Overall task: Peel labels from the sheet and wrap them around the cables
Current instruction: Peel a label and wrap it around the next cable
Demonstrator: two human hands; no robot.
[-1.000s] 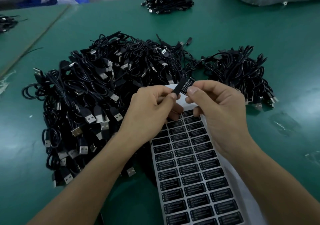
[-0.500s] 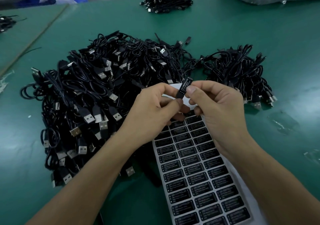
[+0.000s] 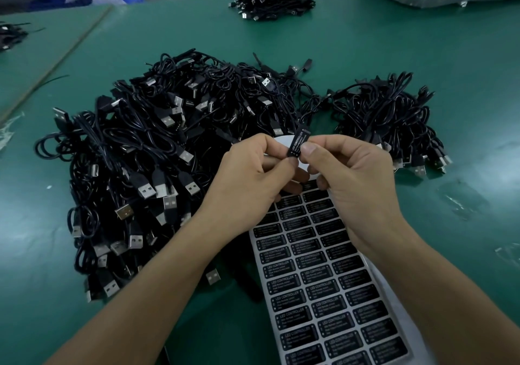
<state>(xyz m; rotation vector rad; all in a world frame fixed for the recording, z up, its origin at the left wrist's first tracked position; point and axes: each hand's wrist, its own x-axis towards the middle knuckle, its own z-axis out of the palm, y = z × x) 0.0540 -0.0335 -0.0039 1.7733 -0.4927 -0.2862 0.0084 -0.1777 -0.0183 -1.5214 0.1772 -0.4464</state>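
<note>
Both bare forearms are reaching up from the lower corners of the frame and meeting at its centre. The left hand (image 3: 250, 176) is curling its fingers, with thumb and forefinger pinching a small black label (image 3: 297, 143). The right hand (image 3: 357, 187) is pinching the same label from the other side, its thumbnail facing the camera.

We see it all from one camera, worn on the person's head. It looks forward and down at the green table (image 3: 365, 41). The left hand (image 3: 253, 173) and right hand (image 3: 354, 179) are very near us, in the middle, and both arms start at the bottom edge. The big pile of cables (image 3: 157, 150) lies just past them. The table's far side is at the top.
</note>
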